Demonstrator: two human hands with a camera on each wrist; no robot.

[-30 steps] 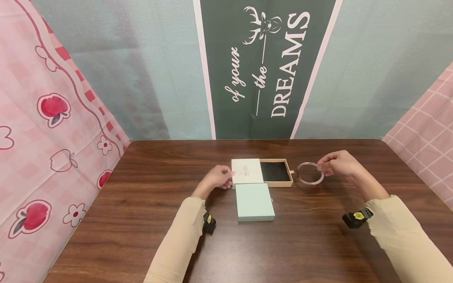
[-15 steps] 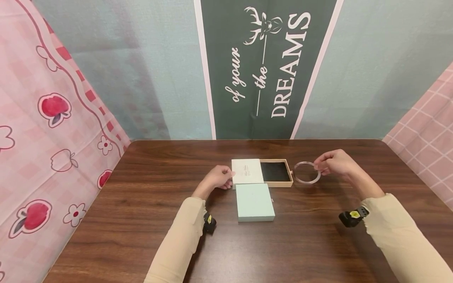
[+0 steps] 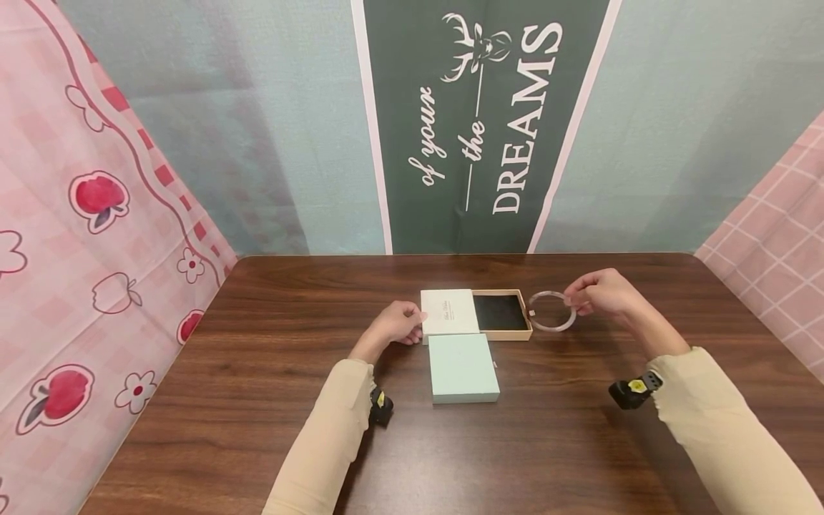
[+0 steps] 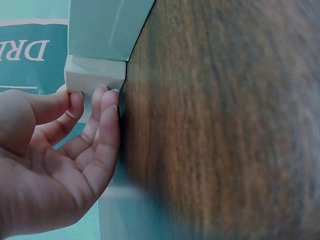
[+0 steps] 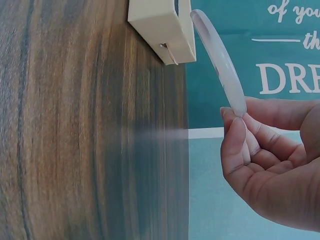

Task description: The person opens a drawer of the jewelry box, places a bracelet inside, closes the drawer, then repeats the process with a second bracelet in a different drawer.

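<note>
R hand (image 3: pixel 599 292) pinches bangle (image 5: pixel 220 60); drawer (image 3: pixel 506 335) L of grip. L hand (image 3: pixel 395 322) grips white box (image 3: pixel 448 311) at end, w/ mint box (image 3: pixel 463 366) nearby.

Head view: illumination is moderately bright, diffuse and largely even. A soft glare patch appears on the near middle of the table (image 3: pixel 553 458); a faint shadow lies left of the right sleeve (image 3: pixel 734 429). The back curtain (image 3: pixel 457 229) shows broad, soft-edged shadows left and right. Wrist views: dimmer, with a cool cast. The bangle (image 5: pixel 220 65) is fairly sharp; the table's grain is blurred.
</note>
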